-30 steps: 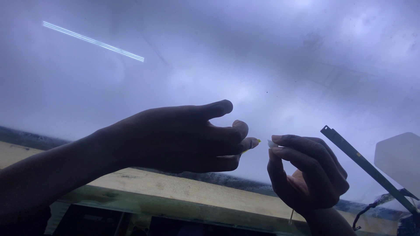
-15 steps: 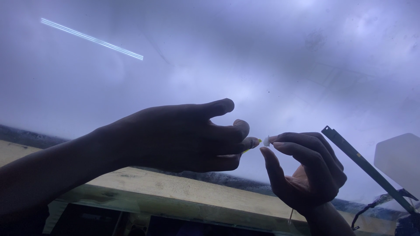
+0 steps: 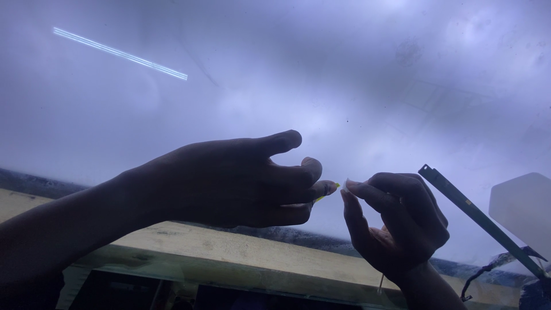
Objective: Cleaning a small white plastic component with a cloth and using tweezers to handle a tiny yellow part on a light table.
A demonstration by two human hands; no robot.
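Two hands fill our view, both dark against one large glowing white panel [image 3: 356,74]. We count one thin yellow-green sliver [image 3: 325,194], one small white piece [image 3: 346,182], one long green strip [image 3: 476,215] at the right, one pale flat plate [image 3: 522,209] beyond it, and one wooden beam [image 3: 241,250] along the panel's lower edge. Our left hand [image 3: 241,181] is loosely curled, its fingers drawn in narrow, and the sliver pokes out from between its fingertips. Our right hand [image 3: 396,224] is curled too, thumb and forefinger pinched close on the white piece. The sliver's tip and the white piece sit just beside each other; we cannot tell whether they touch.
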